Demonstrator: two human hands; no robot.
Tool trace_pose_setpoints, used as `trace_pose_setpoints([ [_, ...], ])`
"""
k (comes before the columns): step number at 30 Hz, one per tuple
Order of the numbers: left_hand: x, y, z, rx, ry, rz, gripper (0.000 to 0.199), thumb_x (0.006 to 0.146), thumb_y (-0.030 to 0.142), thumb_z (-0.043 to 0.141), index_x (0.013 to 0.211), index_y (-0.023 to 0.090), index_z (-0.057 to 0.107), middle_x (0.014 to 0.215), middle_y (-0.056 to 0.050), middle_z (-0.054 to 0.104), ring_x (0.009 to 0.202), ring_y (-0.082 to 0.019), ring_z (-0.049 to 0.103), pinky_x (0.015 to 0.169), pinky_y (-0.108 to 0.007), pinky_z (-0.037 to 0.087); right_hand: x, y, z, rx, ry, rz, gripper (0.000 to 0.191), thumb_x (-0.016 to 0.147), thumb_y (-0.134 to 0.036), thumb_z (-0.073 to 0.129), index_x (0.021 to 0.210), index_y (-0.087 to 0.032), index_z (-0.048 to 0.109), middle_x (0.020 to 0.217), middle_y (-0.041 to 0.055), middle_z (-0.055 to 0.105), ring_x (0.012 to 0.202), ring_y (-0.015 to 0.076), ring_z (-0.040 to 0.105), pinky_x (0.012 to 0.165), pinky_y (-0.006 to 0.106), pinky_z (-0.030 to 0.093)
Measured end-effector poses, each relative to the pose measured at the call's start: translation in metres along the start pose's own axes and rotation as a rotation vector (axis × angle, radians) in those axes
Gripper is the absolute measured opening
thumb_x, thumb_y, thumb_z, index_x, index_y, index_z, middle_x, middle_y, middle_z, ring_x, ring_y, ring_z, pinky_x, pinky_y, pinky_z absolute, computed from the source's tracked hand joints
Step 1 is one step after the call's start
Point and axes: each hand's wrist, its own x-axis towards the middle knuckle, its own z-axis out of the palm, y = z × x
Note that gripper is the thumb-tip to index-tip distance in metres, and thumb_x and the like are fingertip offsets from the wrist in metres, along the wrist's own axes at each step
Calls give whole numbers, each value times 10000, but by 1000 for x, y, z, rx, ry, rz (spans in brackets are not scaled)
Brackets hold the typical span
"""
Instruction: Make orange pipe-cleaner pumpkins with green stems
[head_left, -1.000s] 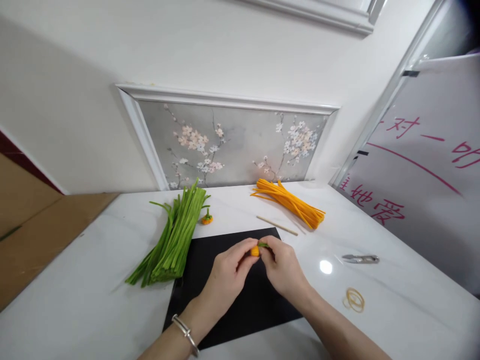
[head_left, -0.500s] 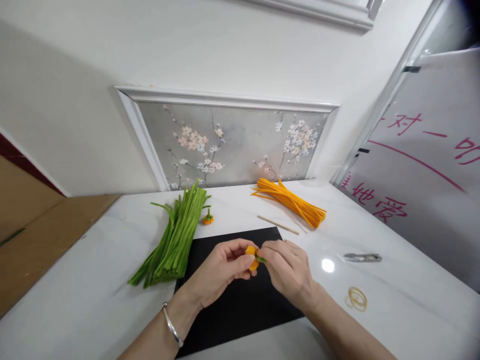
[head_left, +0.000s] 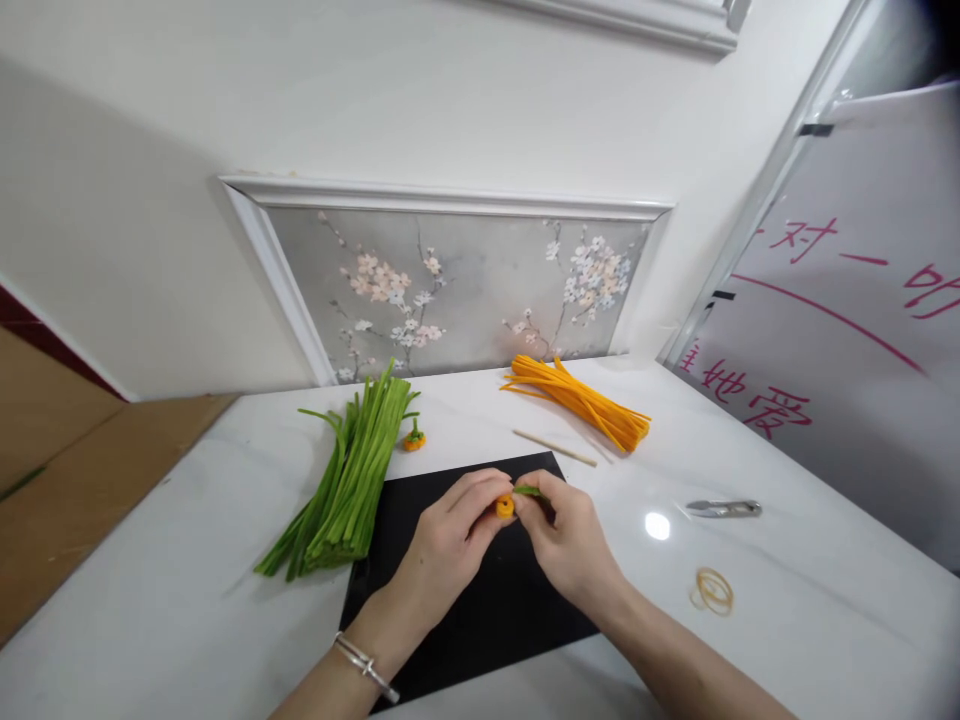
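Note:
Over the black mat (head_left: 480, 610), my left hand (head_left: 450, 540) is closed on a small orange pipe-cleaner pumpkin (head_left: 505, 508), its coiled side with a dark centre hole toward me. My right hand (head_left: 566, 540) pinches a short green pipe-cleaner piece (head_left: 529, 491) right beside it; whether that piece is joined to the orange part is hidden by my fingers. A similar little orange pumpkin with a green stem (head_left: 414, 437) stands behind the mat, next to a thick bundle of green pipe cleaners (head_left: 356, 475).
A bundle of orange pipe cleaners (head_left: 581, 400) lies at the back right, with a thin wooden stick (head_left: 555, 447) before it. Thread snips (head_left: 724, 508) and coiled golden wire (head_left: 714, 592) lie on the white table (head_left: 810, 620) to the right. A wall stands behind.
My left hand has rolled over so its back now faces up. The orange piece has turned to show its coiled side, and my right fingers have shifted along the green piece.

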Motion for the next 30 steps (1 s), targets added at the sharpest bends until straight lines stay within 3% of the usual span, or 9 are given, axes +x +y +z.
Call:
trace_pose_setpoints([
  [3,2,2,2,-225,17,-207,221,805,146,651,1007,236,659,1049,-36,683,963,-178,654,869,-292,539,5,-3,-8,23,-79,7,112,897,-198,501,875,-202,611,770,1,656,657,134,598,590,225,467],
  [6,5,6,1,-505,-11,-384,194,775,166,695,953,226,644,1060,-18,674,968,-166,653,866,-273,536,10,-3,-18,-47,-127,-96,97,874,-189,560,925,-218,637,860,5,674,744,142,620,659,237,476],
  [11,7,8,-6,-663,-92,-497,177,751,170,741,906,204,661,1064,-11,660,966,-133,624,884,-224,498,12,1,-25,-142,-103,-246,159,910,-161,514,914,-230,658,880,13,667,784,136,632,723,245,482],
  [16,7,7,-7,-725,-118,-605,192,761,224,748,929,185,662,902,-5,653,839,-118,621,820,-245,523,13,-2,-28,-167,-117,-276,184,911,-133,485,944,-227,640,918,26,653,814,145,625,742,263,498],
  [20,10,13,-5,-694,-94,-601,215,748,217,756,931,176,652,890,-9,656,831,-130,618,790,-255,527,13,-7,-29,-176,-42,-422,163,896,-160,522,1000,-217,633,1064,76,618,1014,202,580,883,356,476],
  [24,11,21,-5,-583,-97,-530,169,759,213,740,903,165,666,893,-14,664,859,-139,606,822,-255,499,10,-8,-26,-260,55,-475,60,848,-220,631,908,-218,636,877,49,657,844,207,606,800,386,473],
  [30,7,23,-6,-650,-105,-582,163,768,239,735,891,151,676,869,-17,651,814,-126,590,793,-250,495,6,-10,-23,-189,14,-454,121,880,-140,549,908,-213,641,856,44,689,794,176,638,737,316,511],
])
